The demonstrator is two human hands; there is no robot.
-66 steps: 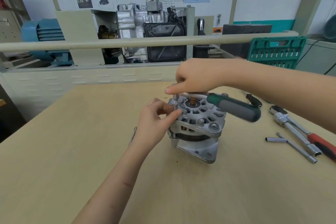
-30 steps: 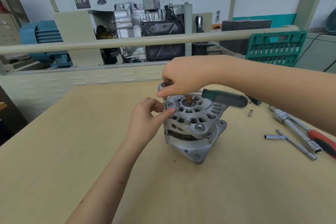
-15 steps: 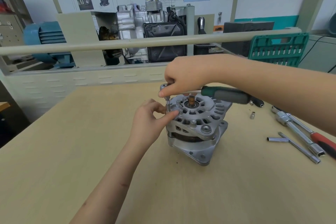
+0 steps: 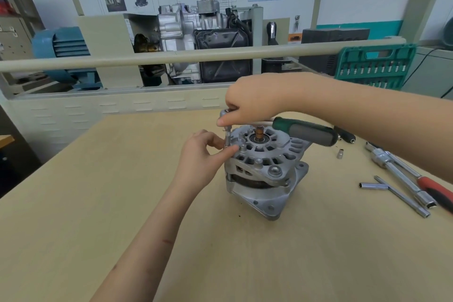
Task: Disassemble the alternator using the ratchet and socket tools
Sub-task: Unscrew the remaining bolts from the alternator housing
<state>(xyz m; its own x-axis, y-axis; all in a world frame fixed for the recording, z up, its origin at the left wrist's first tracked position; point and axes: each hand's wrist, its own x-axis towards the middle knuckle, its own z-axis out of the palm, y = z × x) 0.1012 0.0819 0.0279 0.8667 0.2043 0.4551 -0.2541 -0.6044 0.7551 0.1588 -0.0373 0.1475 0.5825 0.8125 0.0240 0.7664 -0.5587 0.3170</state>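
Pale wood counter (image 4: 103, 203) carries the alternator (image 4: 263, 167) unclamped, so with my right hand (image 4: 255, 103) pinching the ratchet (image 4: 304, 133) head and my left hand (image 4: 206, 154) fingers (image 4: 229, 149) pinching its socket (image 4: 228, 138) on a rim bolt, it may slip off.

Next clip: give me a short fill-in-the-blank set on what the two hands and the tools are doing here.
1. The ratchet has a handle coloured ____.
2. The right hand presses on the ratchet's ____ end, not its handle.
3. The left hand pinches the socket extension at the alternator's ____ edge.
4. The loose small socket lies on the ____.

Missing: green; head; left; table
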